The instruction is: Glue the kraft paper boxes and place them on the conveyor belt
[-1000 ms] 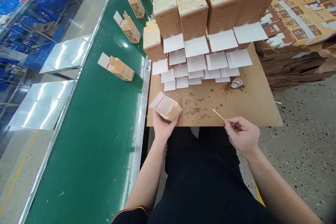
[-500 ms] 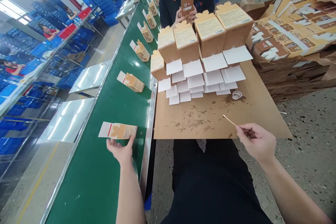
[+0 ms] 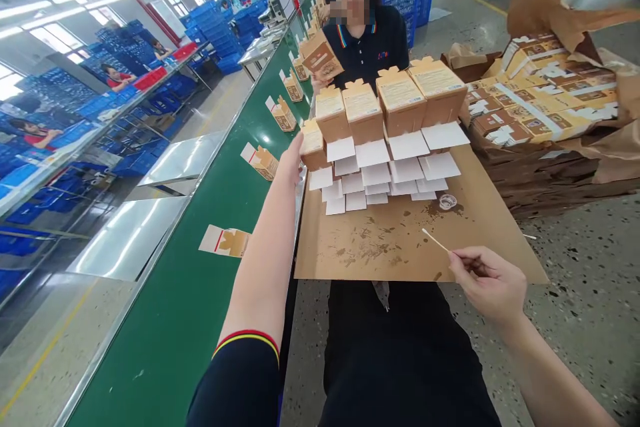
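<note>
My right hand (image 3: 487, 280) pinches a cotton swab (image 3: 434, 239) by its lower end, the white tip pointing up and left over the brown cardboard sheet (image 3: 320, 260). My left hand (image 3: 291, 159) is stretched forward against the left side of the nearest-left carton (image 3: 313, 147) in the stack; its fingers are mostly hidden, and I cannot tell whether they grip. Stacked beside it are several tan-topped brown cartons (image 3: 364, 121), their white flaps (image 3: 375, 153) jutting toward me. A small clear round dish (image 3: 448, 201) lies on the cardboard among wet spots.
Along the green conveyor belt (image 3: 165, 340) stand spaced cartons with raised flaps; the nearest carton (image 3: 233, 242) is partly behind my left forearm. Across the stack a co-worker (image 3: 385, 33) holds a brown carton (image 3: 323, 57). An open paper-wrapped bulk pack (image 3: 545, 100) of flattened cartons sits at right.
My left hand has left the nearest carton on the belt and reached forward to the stack's left end. My right hand keeps the swab in about the same place. The co-worker's carton has shifted left.
</note>
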`<act>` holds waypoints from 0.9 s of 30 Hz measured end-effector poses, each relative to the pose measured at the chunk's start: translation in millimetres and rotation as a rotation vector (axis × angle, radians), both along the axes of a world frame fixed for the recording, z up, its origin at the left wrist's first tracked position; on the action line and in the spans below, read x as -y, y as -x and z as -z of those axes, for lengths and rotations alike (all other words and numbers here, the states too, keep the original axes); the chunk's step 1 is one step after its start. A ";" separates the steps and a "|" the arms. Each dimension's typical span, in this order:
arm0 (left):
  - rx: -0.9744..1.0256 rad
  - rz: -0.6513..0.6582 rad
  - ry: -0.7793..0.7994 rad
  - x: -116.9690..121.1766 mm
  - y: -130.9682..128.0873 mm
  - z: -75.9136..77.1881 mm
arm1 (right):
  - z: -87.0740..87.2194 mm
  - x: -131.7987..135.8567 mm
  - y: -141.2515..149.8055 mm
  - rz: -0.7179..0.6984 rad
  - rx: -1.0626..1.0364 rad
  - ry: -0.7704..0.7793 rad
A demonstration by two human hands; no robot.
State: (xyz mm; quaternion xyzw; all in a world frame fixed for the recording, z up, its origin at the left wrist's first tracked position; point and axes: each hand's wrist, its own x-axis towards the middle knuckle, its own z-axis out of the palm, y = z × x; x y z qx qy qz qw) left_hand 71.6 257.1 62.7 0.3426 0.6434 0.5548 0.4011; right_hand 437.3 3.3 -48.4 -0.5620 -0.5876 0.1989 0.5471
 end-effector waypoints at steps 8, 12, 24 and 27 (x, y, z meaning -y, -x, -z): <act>0.236 -0.059 -0.064 69.1 21.0 13.9 | -9.4 4.0 -20.8 0.128 -0.002 0.008; 0.345 0.008 -0.221 157.5 38.4 52.5 | -15.2 -25.2 -40.6 0.198 0.163 0.093; 0.402 0.078 -0.122 235.7 1.9 139.2 | -29.8 -118.7 -61.3 0.024 0.640 0.523; 0.293 -0.021 -0.153 232.2 -6.8 147.0 | -37.7 -109.7 -63.5 0.072 0.607 0.520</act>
